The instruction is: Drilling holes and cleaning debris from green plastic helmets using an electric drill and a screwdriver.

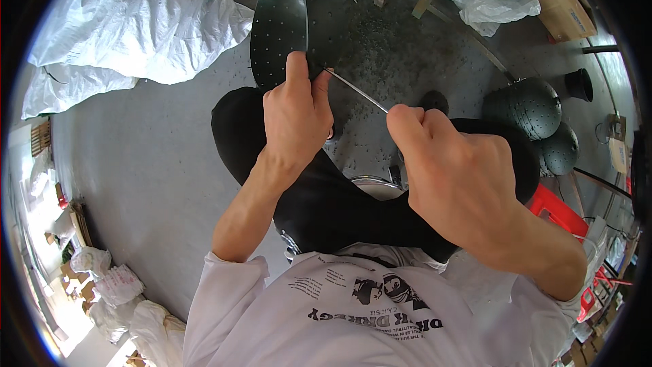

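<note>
A dark green bowl-shaped pot [278, 24], pierced with many small holes, is held up on its side above the floor. My left hand [297, 112] is closed on the near edge of it, thumb pointing away from me. My right hand [462, 166] makes a fist around one end of a thin straight metal rod [360, 90]; any handle is hidden inside the fist. The rod's far end meets the pot's edge beside my left thumb, where a small light-coloured bit shows. Whether the tip goes through the wall, I cannot tell.
Small dark bits [387, 41] litter the grey floor beyond my knees. Large white sacks [149, 20] lie at far left. To the right are dark perforated pots [523, 109], a small black pot [579, 85] and a red plastic stool [560, 211]. A cardboard box [553, 0] stands far right.
</note>
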Demonstrator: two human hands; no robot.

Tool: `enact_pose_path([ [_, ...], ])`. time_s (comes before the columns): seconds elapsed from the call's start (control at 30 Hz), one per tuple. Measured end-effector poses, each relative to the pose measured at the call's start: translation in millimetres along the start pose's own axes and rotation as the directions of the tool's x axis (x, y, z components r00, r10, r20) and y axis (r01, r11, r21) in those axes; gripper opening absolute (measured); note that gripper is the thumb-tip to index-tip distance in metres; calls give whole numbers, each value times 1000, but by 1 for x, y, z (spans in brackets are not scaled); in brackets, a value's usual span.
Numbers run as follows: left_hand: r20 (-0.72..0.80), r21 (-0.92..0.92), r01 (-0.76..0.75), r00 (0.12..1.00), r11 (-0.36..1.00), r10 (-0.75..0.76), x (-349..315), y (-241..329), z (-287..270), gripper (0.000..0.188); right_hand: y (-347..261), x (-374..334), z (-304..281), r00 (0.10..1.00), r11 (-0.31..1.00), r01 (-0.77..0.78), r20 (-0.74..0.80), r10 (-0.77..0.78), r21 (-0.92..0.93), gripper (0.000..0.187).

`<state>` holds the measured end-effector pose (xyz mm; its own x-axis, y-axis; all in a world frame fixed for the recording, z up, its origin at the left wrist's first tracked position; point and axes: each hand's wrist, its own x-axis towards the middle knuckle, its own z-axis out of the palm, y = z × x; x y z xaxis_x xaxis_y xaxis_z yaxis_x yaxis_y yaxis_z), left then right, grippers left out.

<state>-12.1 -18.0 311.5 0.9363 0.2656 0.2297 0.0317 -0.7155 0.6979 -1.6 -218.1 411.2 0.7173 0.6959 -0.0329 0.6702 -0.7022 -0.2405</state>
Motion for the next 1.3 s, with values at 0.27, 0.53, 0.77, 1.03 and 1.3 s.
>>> enact_pose_path([
  [0.27,17,52,-15,1000,999,14,0,-3,2,17,17,9,-4,975,731,-218,180,131,647,15],
  [0.53,25,50,-24,999,998,23,6,-2,-2,17,25,14,-16,814,301,-581,544,202,756,19],
  [0.77,19,-241,3,1000,971,1,7,-3,-10,29,64,-26,-38,877,444,-456,305,373,771,22],
  [1.03,142,-551,57,990,833,26,-3,6,-12,29,102,-51,3,826,348,-339,100,554,874,19],
  [1.3,347,-802,269,936,533,51,-7,18,-15,33,109,-49,36,789,233,-131,-41,613,964,19],
])
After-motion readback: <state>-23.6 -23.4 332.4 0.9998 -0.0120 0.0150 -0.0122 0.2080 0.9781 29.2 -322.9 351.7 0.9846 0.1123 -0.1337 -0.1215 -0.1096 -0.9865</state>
